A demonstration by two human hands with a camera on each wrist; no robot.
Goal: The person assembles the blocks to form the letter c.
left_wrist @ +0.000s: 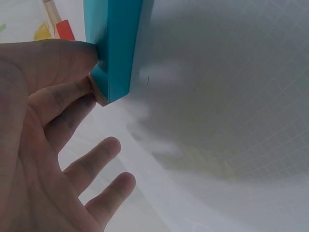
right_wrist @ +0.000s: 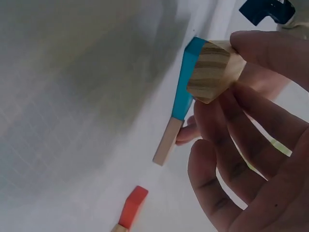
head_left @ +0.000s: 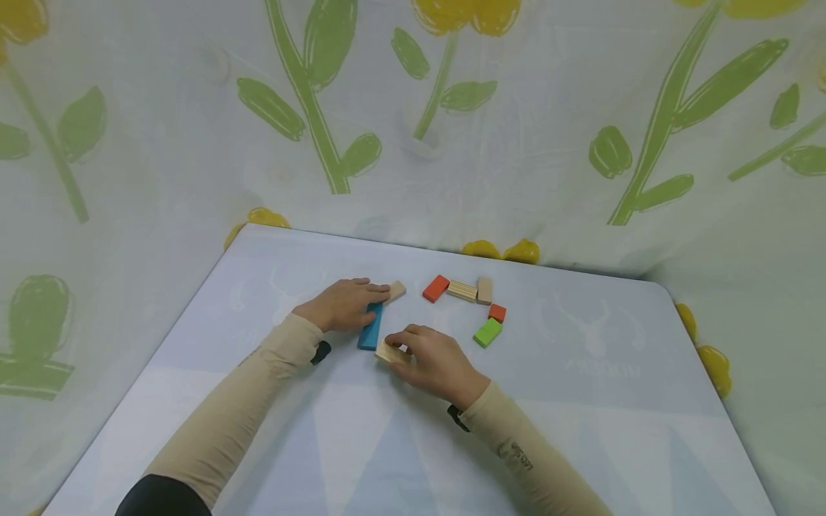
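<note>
My left hand [head_left: 342,304] reaches over the far end of a long blue block [head_left: 370,337], its thumb touching the block's side. Its index and middle fingertips touch a plain wooden block [head_left: 398,290] that meets the blue one end to end. In the left wrist view the ring and little fingers stretch out clear of both blocks. My right hand [head_left: 435,362] pinches a wooden block [right_wrist: 210,72] with visible grain between thumb and fingers, beside the near end of the blue block. Whether these two touch cannot be told.
To the right of the hands lies a bent row: a red block [head_left: 435,288], a ridged wooden block [head_left: 462,290], a plain wooden block [head_left: 485,290], a smaller red block [head_left: 497,312] and a green block [head_left: 487,332]. A pale table [head_left: 581,444] meets a flower-patterned wall [head_left: 529,158].
</note>
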